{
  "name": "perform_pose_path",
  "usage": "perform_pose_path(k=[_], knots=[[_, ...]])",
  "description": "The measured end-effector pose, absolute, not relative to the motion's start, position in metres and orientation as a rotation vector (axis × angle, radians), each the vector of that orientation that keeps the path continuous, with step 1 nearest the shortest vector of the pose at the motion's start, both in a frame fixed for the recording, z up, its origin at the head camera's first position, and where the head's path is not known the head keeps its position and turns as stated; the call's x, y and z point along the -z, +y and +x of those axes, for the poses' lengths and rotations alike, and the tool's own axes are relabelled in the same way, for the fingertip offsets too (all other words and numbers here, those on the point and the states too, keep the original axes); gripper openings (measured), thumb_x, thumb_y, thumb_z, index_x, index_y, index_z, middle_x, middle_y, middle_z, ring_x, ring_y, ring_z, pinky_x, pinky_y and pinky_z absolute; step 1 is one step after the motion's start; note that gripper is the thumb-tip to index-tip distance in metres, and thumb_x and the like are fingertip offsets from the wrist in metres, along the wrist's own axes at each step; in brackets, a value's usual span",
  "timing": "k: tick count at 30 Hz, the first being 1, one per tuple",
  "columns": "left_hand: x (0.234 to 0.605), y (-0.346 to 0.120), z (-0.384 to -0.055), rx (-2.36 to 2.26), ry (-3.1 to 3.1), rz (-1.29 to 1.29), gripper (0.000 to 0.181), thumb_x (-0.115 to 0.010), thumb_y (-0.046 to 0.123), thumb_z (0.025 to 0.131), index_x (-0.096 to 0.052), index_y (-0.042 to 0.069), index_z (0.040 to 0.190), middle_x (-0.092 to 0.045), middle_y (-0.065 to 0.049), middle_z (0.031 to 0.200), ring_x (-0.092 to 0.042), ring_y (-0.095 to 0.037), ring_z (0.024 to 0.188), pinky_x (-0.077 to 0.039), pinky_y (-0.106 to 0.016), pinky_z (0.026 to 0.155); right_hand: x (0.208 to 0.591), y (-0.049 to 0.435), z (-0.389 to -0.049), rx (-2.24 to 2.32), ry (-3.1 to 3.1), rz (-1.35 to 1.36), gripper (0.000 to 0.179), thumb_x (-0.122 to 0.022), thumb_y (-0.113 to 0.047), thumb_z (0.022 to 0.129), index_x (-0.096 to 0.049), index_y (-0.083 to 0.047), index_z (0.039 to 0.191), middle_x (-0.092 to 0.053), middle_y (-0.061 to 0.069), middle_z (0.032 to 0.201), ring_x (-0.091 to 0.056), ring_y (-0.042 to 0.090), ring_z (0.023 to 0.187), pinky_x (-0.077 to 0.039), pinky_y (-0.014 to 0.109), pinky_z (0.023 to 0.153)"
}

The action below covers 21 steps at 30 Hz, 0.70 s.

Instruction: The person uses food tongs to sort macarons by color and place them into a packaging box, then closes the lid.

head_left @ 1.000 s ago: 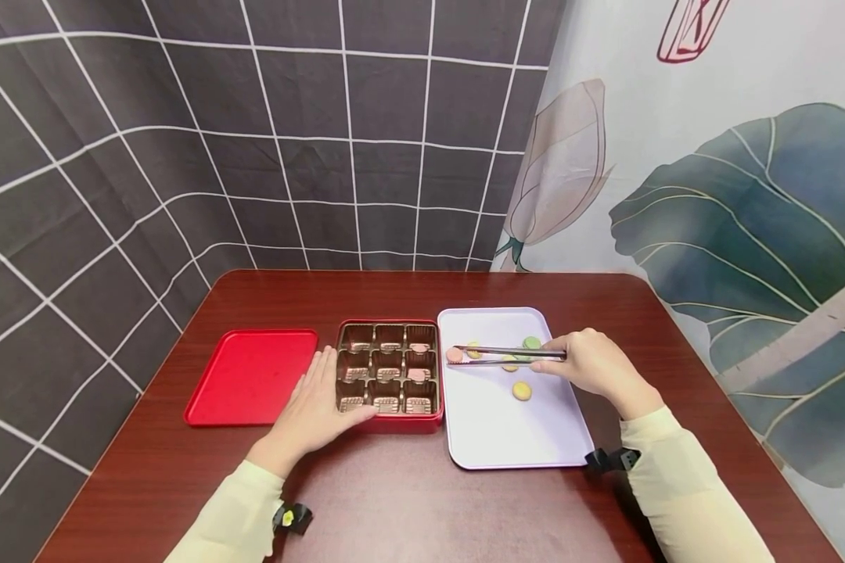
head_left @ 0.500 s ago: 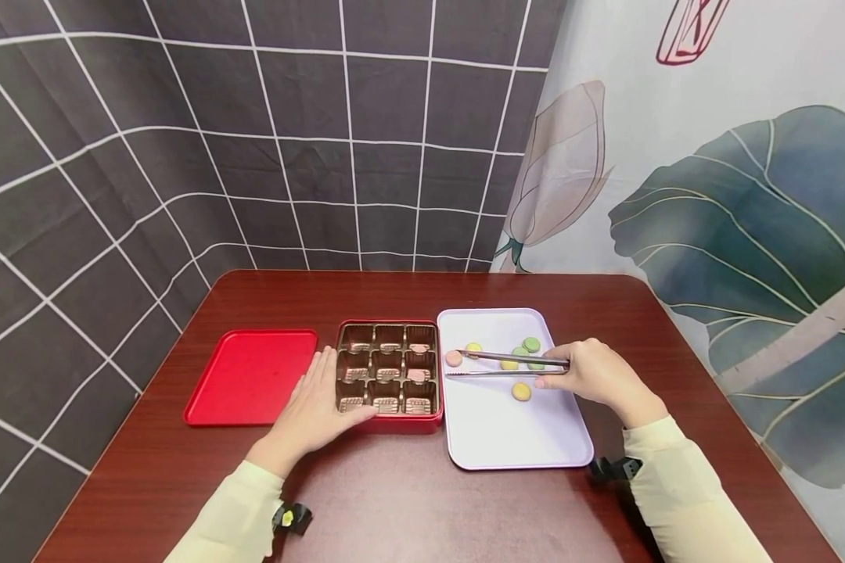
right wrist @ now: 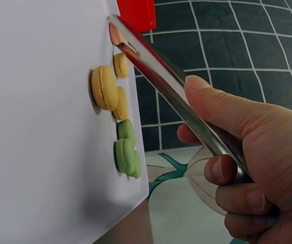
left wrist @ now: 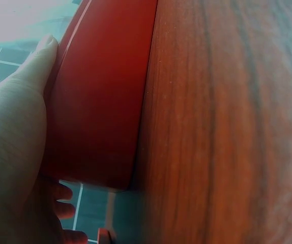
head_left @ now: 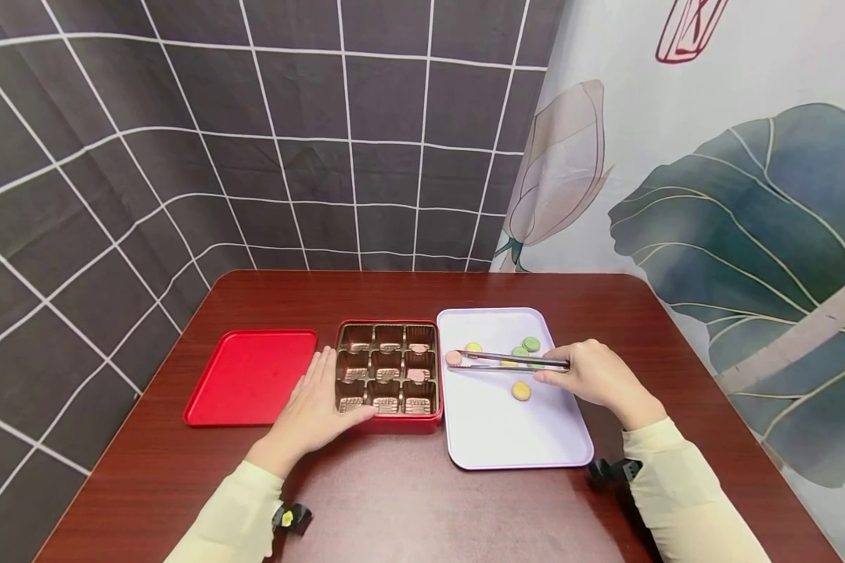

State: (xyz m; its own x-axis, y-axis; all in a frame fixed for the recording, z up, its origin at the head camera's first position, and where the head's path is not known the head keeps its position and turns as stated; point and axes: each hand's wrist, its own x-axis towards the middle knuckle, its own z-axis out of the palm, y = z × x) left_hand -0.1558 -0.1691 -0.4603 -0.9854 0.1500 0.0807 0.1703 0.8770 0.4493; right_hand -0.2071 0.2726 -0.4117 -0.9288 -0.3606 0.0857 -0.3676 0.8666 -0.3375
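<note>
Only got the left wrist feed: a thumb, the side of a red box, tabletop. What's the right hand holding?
Observer: The right hand holds metal tongs.

Operator: Off my frame. What's at their far end?

Observer: A pink macaron, near the left edge of the pale tray. Whether it's lifted, I can't tell.

Operator: My angle misses the inside of the red box. Anything in there?

Observer: Two pink macarons, in the back and middle compartments of the right-hand column.
</note>
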Motion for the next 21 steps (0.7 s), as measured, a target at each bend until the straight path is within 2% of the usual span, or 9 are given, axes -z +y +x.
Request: perform_pose_path(k=[6,21], knots=[[0.4602,-0.1690,-0.1559,0.725,-2.998,-0.260,0.121,-0.061,0.077,0.072,-0.013,-0.001,0.152,-0.014,-0.019,0.158,-0.011,-0.035,0.146,-0.020,-0.057,0.112,0.4128,0.2740,-0.2079,-0.526,-3.014,0.592,0.042,-0.079,-0.041,0.077,-0.076,-0.007,0.102,-0.071,-0.001,0.079,-0.049,0.011,0.060,-0.039,0.027,0.051],[0.4589,-0.1685,-0.1550,0.725,-3.005,-0.257,0.120,-0.061,0.075,0.073,-0.013,-0.001,0.152,-0.013,-0.019,0.158,-0.011,-0.035,0.145,-0.019,-0.057,0.112,0.4132,0.2746,-0.2080,-0.513,-3.027,0.593,0.041,-0.078,-0.038,0.079,-0.075,-0.006,0.105,-0.072,0.003,0.085,-0.052,0.013,0.064,-0.040,0.028,0.054]])
